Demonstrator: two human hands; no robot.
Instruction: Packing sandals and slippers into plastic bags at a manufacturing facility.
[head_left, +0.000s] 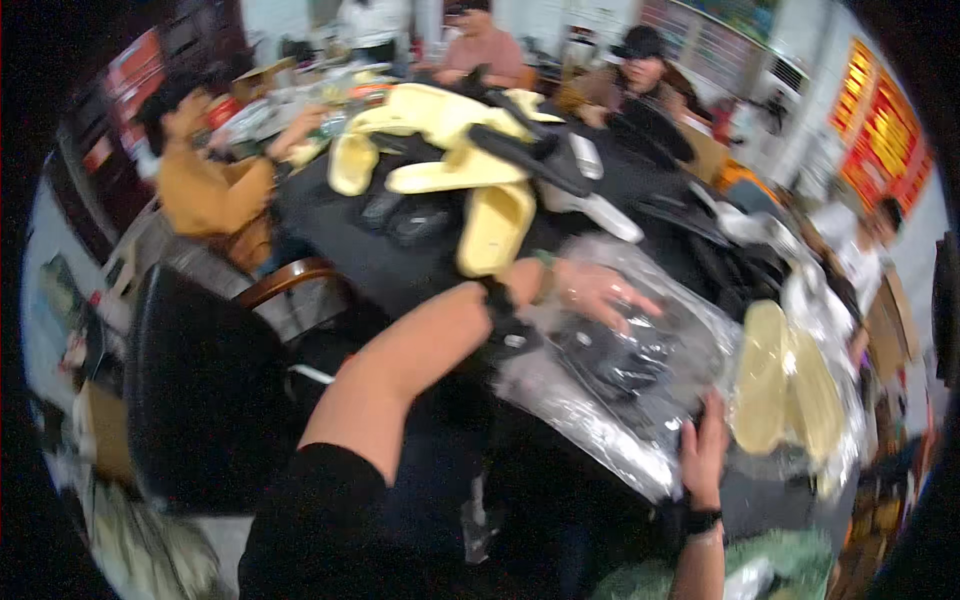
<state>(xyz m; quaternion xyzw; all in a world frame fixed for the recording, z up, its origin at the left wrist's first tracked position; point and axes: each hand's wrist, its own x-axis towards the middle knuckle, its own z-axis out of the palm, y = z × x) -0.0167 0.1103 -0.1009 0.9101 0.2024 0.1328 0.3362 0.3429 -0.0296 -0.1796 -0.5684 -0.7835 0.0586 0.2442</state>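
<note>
A clear plastic bag (620, 445) lies on the near side of the black table, with a dark pair of slippers (630, 355) inside it. My left hand (600, 295) reaches across the bag's far part, fingers spread over the plastic. At the bag's right edge is my right hand (707, 445), fingers stretched out and the thumb apart, touching or very near the film. To the right of that hand, a pair of pale yellow slippers (765, 380) rests in clear plastic. Motion smears the picture somewhat.
Loose yellow slippers (497, 225) and black ones pile up on the table (320, 215) beyond my hands. White plastic bags (805, 295) lie at the right. A black chair (200, 390) stands at left. People (215, 195) sit around the table.
</note>
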